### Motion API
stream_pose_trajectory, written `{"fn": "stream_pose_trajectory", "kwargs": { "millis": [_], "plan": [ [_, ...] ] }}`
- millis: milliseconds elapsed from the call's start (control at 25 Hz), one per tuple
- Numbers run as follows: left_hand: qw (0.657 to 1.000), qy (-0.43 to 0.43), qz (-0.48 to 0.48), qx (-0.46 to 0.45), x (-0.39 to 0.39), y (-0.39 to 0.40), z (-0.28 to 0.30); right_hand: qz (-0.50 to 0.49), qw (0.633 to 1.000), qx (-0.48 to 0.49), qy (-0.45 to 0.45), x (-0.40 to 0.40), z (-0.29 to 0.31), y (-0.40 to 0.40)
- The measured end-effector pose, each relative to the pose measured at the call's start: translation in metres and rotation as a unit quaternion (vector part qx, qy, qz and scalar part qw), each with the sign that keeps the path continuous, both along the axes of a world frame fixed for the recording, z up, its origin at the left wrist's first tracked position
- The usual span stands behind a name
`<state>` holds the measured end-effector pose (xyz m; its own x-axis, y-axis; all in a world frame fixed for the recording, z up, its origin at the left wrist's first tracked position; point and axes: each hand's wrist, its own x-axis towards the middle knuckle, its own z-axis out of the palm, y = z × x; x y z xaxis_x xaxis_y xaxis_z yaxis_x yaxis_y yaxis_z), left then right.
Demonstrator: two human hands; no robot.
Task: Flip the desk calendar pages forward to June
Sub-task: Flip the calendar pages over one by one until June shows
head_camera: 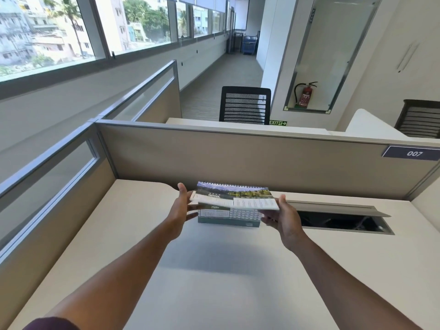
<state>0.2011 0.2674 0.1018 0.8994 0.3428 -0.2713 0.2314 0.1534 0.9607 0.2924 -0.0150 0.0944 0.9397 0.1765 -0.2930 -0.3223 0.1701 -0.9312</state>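
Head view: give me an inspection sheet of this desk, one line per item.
Surface: pale desk, bare around the calendar.
Job's things: desk calendar standing near the back partition; lifted pages raised off it, the MAY page showing beneath.
Clutter: nothing seen.
Grippers: left hand on the left edge of the lifted pages; right hand on their right edge.
Cables: dark shapes inside the open cable tray in the desk, too dim to identify.
Surroundings: partition with a 007 tag, mesh chair, fire extinguisher, windows.
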Motion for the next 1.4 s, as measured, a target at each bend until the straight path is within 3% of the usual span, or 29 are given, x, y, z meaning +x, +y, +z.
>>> {"fn": "stream_pose_trajectory", "kwargs": {
  "millis": [120, 280, 560, 720, 840, 920, 1080, 1400],
  "plan": [
    [0.997, -0.038, -0.036, 0.056, 0.006, -0.004, 0.010, 0.024, 0.996, -0.020, -0.080, 0.006, 0.017, 0.003],
    [0.983, -0.057, -0.067, 0.164, 0.024, -0.009, 0.010, 0.042, 0.977, -0.143, -0.150, 0.017, 0.023, 0.009],
    [0.970, -0.020, -0.014, 0.244, 0.042, -0.009, -0.006, 0.083, 0.928, -0.280, -0.232, 0.022, 0.008, 0.016],
    [0.981, -0.055, -0.017, 0.185, 0.042, -0.005, -0.010, 0.079, 0.917, -0.290, -0.261, 0.023, -0.004, 0.017],
    [0.988, -0.047, 0.034, 0.141, 0.034, -0.004, -0.021, 0.010, 0.935, -0.267, -0.232, 0.025, -0.016, 0.017],
    [0.992, 0.017, 0.058, 0.112, 0.027, -0.003, -0.036, -0.019, 0.945, -0.275, -0.175, 0.026, -0.026, 0.017],
    [0.990, 0.102, 0.036, 0.085, 0.023, -0.001, -0.051, -0.003, 0.960, -0.267, -0.083, 0.025, -0.050, 0.019],
    [0.992, 0.108, 0.011, 0.064, 0.025, -0.011, -0.043, -0.005, 0.971, -0.238, -0.035, 0.019, -0.057, 0.025]
  ]
}}
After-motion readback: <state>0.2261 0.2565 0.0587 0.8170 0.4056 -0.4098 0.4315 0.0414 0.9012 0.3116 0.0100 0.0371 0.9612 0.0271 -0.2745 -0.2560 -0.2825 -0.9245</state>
